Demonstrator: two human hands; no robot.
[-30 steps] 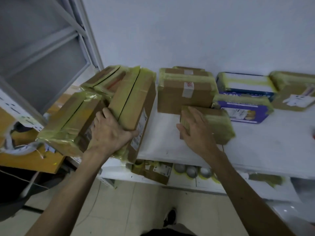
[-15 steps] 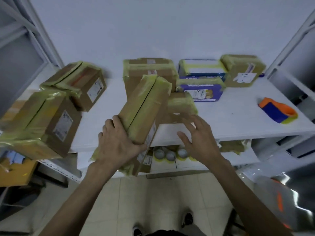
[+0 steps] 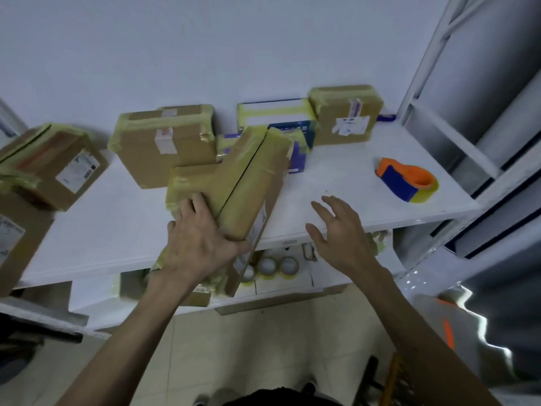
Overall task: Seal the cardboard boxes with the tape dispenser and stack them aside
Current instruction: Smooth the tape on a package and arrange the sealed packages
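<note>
My left hand [image 3: 202, 244] grips the near end of a long cardboard box [image 3: 251, 183] with yellow tape along its top seam. The box is tilted, its near end hanging over the front edge of the white table [image 3: 102, 235]. A smaller taped box [image 3: 193, 183] lies just left of it, touching it. My right hand [image 3: 336, 235] hovers over the table's front edge with fingers spread and nothing in it. The orange and blue tape dispenser [image 3: 407, 180] sits at the table's right, well beyond my right hand.
Several taped boxes line the back: a brown one [image 3: 167, 145], a blue and white one [image 3: 278, 115], a square one [image 3: 345, 115]. Two more boxes [image 3: 58, 165] sit at the far left. Tape rolls [image 3: 275, 266] lie on the lower shelf. A white rack [image 3: 456, 112] stands right.
My left hand has carried the long box rightward across the table. My right hand left the small taped box and now hovers open further right. The view swung right, showing the dispenser.
</note>
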